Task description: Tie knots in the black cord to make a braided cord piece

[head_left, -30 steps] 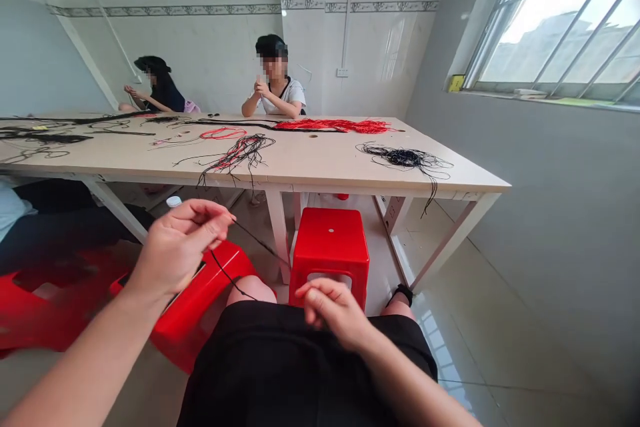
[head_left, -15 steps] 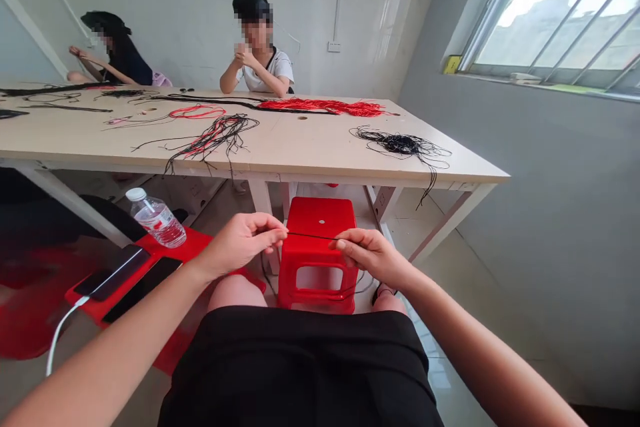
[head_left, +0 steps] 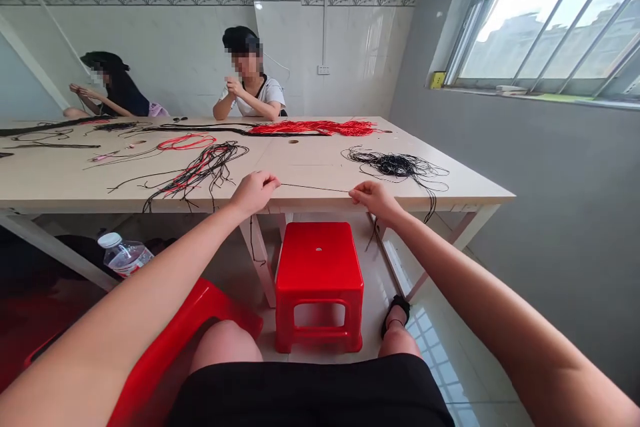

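A thin black cord [head_left: 315,187] is stretched between my two hands, just above the table's front edge. My left hand [head_left: 256,193] pinches one end, and a loose length hangs below it in front of the table leg. The other end is pinched in my right hand [head_left: 374,200], with a short tail dangling beneath. Beyond my right hand lies a tangled bundle of black cords [head_left: 395,165], some hanging over the edge. A bundle of black and red cords [head_left: 205,170] rests on the table to the left of my left hand.
Red strands [head_left: 315,127] lie far back on the table [head_left: 300,173]. Two people sit behind it, hands raised. A red stool [head_left: 319,260] stands before my knees. A water bottle [head_left: 124,255] is at the lower left, and a barred window is at the right.
Both hands have risen and moved forward to the table edge, slightly farther apart, still holding the cord. The view has tilted up, and more of the wall shows.
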A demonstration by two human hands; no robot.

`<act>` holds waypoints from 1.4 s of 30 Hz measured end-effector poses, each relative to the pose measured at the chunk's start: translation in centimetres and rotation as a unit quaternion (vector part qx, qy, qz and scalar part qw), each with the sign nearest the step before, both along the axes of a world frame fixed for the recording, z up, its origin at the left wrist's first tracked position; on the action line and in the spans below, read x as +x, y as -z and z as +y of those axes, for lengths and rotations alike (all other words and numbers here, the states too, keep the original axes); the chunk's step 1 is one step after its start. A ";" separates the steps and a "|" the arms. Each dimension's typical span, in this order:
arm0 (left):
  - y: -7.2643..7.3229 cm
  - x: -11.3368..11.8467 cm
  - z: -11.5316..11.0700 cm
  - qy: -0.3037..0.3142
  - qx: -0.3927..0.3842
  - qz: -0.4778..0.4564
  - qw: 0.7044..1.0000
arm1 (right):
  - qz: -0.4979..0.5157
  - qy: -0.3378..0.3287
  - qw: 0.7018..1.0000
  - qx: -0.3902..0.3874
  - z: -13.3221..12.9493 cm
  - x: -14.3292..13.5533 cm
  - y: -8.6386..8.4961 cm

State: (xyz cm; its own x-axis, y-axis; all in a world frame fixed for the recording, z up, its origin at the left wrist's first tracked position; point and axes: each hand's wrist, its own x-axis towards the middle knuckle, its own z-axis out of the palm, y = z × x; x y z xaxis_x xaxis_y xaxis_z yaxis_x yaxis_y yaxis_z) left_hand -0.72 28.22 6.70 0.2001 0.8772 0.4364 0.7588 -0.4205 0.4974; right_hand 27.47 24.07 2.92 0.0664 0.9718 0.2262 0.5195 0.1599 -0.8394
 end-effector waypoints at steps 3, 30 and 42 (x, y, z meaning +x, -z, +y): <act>-0.1 0.7 4.3 -0.022 -0.009 0.033 0.999 | -0.034 0.023 0.999 0.003 4.5 -0.2 -0.9; 4.0 1.3 19.9 -0.071 -0.066 -0.116 0.988 | -0.274 0.160 0.948 0.001 18.2 -0.1 0.5; 3.9 1.4 19.7 -0.078 -0.059 -0.130 0.987 | -0.279 0.169 0.945 0.006 17.9 -0.2 0.5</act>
State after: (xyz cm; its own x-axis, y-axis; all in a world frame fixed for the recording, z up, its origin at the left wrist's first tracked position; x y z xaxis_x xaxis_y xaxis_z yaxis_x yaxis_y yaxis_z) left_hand 0.63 47.93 2.78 -0.0463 0.9362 0.3483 0.6505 -0.2363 0.7218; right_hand 27.29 42.00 2.43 0.2402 0.9135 0.3282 0.9040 -0.0873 -0.4185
